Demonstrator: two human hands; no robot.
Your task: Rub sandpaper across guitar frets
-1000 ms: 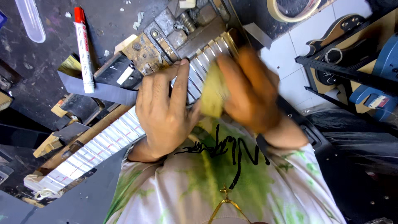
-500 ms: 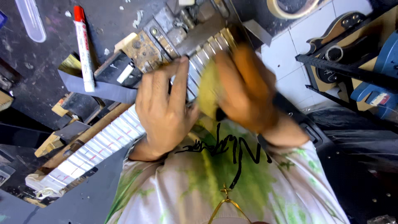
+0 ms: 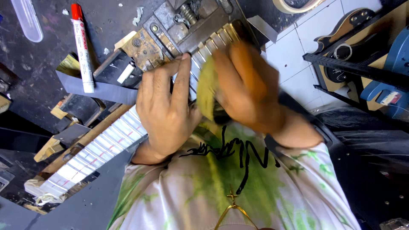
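Note:
A guitar neck (image 3: 106,140) with taped frets lies diagonally across the dark workbench, its upper end clamped in a rusty metal vise (image 3: 170,30). My left hand (image 3: 166,108) rests flat on the fretboard, fingers pointing up toward the vise. My right hand (image 3: 251,85) is blurred and grips a yellow-green pad (image 3: 206,87) pressed against the frets just right of my left hand. My green and white shirt fills the lower middle.
A red-capped white marker (image 3: 83,47) and a clear tube (image 3: 27,19) lie on the bench at upper left. Wood blocks (image 3: 47,149) support the neck. A guitar body (image 3: 345,25), a black rack (image 3: 353,68) and blue tool (image 3: 396,64) stand at right on white tiles.
My right hand with the pad has slid along the frets, up toward the vise. My left hand stays pressed on the neck.

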